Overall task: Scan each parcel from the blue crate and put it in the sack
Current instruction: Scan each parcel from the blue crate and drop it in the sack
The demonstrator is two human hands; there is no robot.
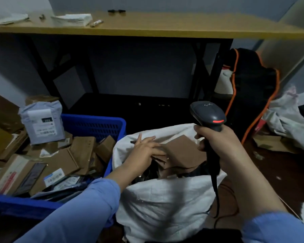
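Left hand [144, 149], fingers straight, rests on a flat brown cardboard parcel [184, 151] in the white cloth sack [165, 193]'s mouth. Right hand [218, 144], just right of it, grips a black handheld scanner [207, 114]. Blue plastic crate [93, 120] sits left of both hands.

Blue crate [93, 126], white sack [165, 199], brown parcels [184, 151], orange-trimmed black bag [253, 85].
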